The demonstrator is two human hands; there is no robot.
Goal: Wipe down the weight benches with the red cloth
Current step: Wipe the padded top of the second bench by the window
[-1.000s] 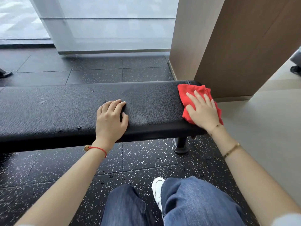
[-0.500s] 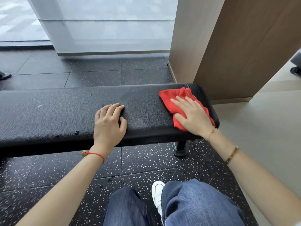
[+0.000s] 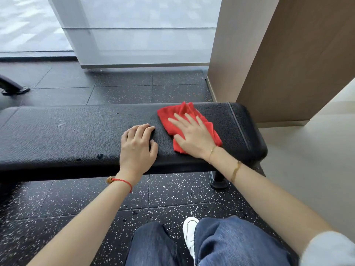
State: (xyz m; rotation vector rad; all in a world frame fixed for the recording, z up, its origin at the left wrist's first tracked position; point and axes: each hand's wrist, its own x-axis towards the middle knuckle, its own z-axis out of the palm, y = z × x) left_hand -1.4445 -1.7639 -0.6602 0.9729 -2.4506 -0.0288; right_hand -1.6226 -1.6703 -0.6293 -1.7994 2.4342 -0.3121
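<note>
On the bench, near its right end, the right hand lies flat with fingers spread, pressing the red cloth. The left hand rests just beside it, fingers curled, holding nothing. The bench's long unwiped part stretches left.

text: none readable | labels: none | brands: none | numbers: none
</note>
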